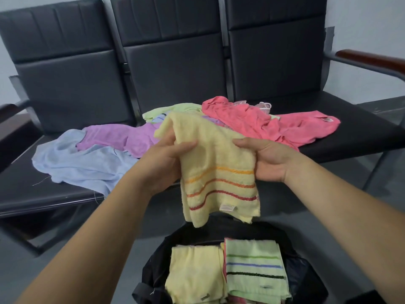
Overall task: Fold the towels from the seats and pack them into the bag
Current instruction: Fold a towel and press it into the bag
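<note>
Head view: gripping yellow striped towel [219, 172] by opposite edges in curled fingers [186, 147] of left hand [166, 165] and right hand [269, 163], just above the bag [153, 270], folded towels [254, 266] inside.

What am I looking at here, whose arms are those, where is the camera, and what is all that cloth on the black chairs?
No machine here: these are a person's bare arms, filmed by one camera worn on their head, looking forward and down. The left hand and right hand both hold a yellow striped towel above an open black bag. The bag holds a folded yellow towel and a folded green striped towel. On the black seats behind lie unfolded towels: a blue towel, a purple towel, a pink towel and a pale green towel.
</note>
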